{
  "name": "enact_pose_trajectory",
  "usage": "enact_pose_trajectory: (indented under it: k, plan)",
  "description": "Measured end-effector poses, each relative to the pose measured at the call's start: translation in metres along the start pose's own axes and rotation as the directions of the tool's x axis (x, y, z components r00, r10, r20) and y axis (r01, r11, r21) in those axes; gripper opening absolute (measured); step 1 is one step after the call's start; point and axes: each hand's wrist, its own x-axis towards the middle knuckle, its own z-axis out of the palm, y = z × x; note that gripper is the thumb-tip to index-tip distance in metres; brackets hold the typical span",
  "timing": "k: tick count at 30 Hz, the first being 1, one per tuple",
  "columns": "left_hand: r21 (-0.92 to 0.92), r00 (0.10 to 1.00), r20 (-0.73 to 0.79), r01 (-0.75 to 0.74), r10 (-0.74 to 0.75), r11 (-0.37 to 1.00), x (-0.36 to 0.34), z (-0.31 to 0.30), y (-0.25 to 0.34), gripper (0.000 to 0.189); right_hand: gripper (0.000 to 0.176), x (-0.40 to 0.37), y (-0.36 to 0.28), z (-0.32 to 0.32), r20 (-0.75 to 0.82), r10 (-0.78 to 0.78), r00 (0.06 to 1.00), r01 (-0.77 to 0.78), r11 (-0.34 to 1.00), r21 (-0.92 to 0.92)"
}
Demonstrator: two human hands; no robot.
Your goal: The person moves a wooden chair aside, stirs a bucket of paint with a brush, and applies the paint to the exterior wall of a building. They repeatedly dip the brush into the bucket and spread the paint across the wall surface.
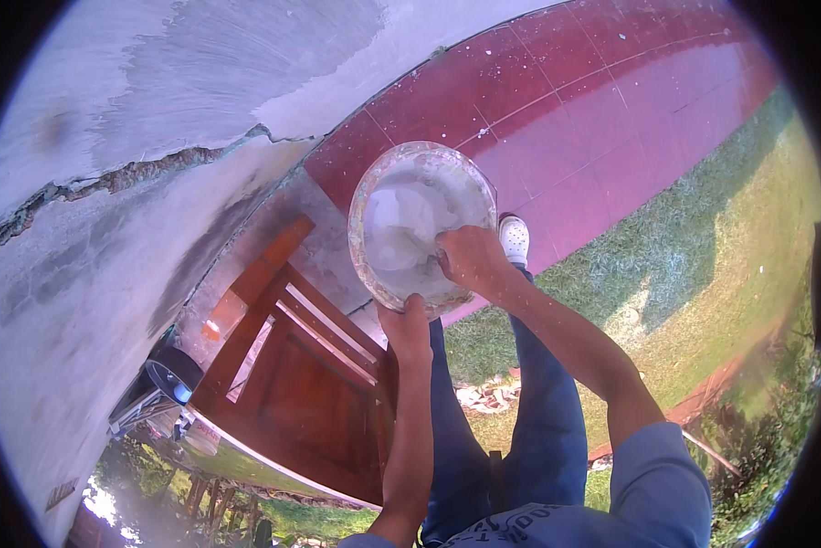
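Observation:
A round bucket (359,219), its rim crusted with splashes, is in front of my legs. Inside lies a whitish, wet-looking mix (397,219). My left hand (407,324) is closed on the near rim of the bucket, thumb over the edge. My right hand (470,258) reaches over the right side into the bucket, its fingers curled into a fist. A pale shape shows by those fingers, but I cannot make out what they hold.
A brown wooden chair (305,393) stands close on the left. Beyond it runs a cracked, partly plastered wall (182,100). Red floor tiles (557,128) with white specks stretch ahead; grass (648,265) lies to the right. A black round object (173,373) is by the wall.

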Motion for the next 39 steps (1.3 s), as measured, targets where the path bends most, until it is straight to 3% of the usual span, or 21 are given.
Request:
enact_pose_trajectory:
  k: [4,6,7,9,13,16,18,21,25,27,30,33,34,36,39]
  plan:
    - [-0.006,1.000,0.007,0.013,-0.013,1.000,0.001,-0.004,-0.010,0.064,0.016,0.014,0.005,-0.019,-0.058,0.131,0.990,-0.128,0.991,0.048]
    - [0.028,1.000,0.011,0.014,-0.014,1.000,0.001,-0.003,-0.015,0.063,0.020,0.013,0.000,-0.030,-0.056,0.156,0.986,-0.137,0.958,0.251]
    - [0.026,1.000,0.014,0.016,-0.017,1.000,-0.001,-0.002,-0.016,0.063,0.020,0.011,-0.005,-0.030,-0.055,0.159,0.986,-0.140,0.958,0.249]
    - [0.006,1.000,0.013,0.009,-0.009,1.000,-0.002,0.003,-0.017,0.062,0.023,0.006,-0.017,-0.030,0.090,0.100,0.991,-0.124,0.938,0.323]
    - [-0.019,1.000,0.015,0.010,-0.009,1.000,-0.005,0.002,-0.016,0.061,0.024,0.005,-0.013,0.005,0.146,0.029,0.989,-0.069,0.958,0.278]
    - [-0.041,1.000,-0.015,0.011,-0.012,0.999,-0.002,-0.001,-0.023,0.061,0.024,0.010,0.002,0.013,0.174,0.111,0.978,-0.151,0.960,0.237]
    - [-0.084,1.000,-0.013,0.019,-0.020,0.996,-0.002,-0.003,-0.033,0.062,0.023,0.009,0.008,0.019,0.064,0.133,0.989,-0.140,0.981,0.136]
    - [-0.055,0.999,-0.035,0.025,-0.027,0.998,-0.002,-0.001,-0.037,0.059,0.025,0.014,0.019,0.022,0.036,0.136,0.990,-0.137,0.990,0.030]
    - [-0.014,0.998,-0.059,-0.003,0.002,1.000,-0.001,0.000,-0.038,0.061,0.023,0.006,0.002,0.005,0.066,0.147,0.987,-0.156,0.974,0.165]
    - [0.009,0.999,-0.029,0.027,-0.027,1.000,-0.001,0.001,-0.035,0.061,0.022,0.000,-0.014,0.005,-0.033,0.034,0.999,-0.021,0.945,0.326]
    - [0.044,0.999,-0.024,0.038,-0.037,0.998,-0.003,0.000,-0.030,0.061,0.022,0.001,-0.020,0.014,0.097,0.031,0.995,-0.060,0.947,0.315]
    - [-0.091,0.998,-0.047,0.026,-0.031,0.996,-0.005,0.003,-0.028,0.062,0.023,0.006,0.009,0.037,0.077,0.111,0.991,-0.131,0.933,0.336]
    - [-0.091,0.999,-0.047,0.023,-0.027,0.996,-0.002,0.003,-0.029,0.062,0.023,0.010,0.013,0.035,0.074,0.109,0.991,-0.128,0.933,0.337]
    - [-0.045,0.998,-0.045,0.041,-0.043,0.998,0.001,-0.002,-0.035,0.063,0.024,0.010,0.019,0.037,0.049,0.162,0.986,-0.167,0.974,0.155]
    - [-0.046,0.999,-0.042,0.013,-0.015,0.999,0.003,-0.002,-0.044,0.064,0.024,0.011,0.014,0.031,0.039,0.162,0.986,-0.167,0.966,0.197]
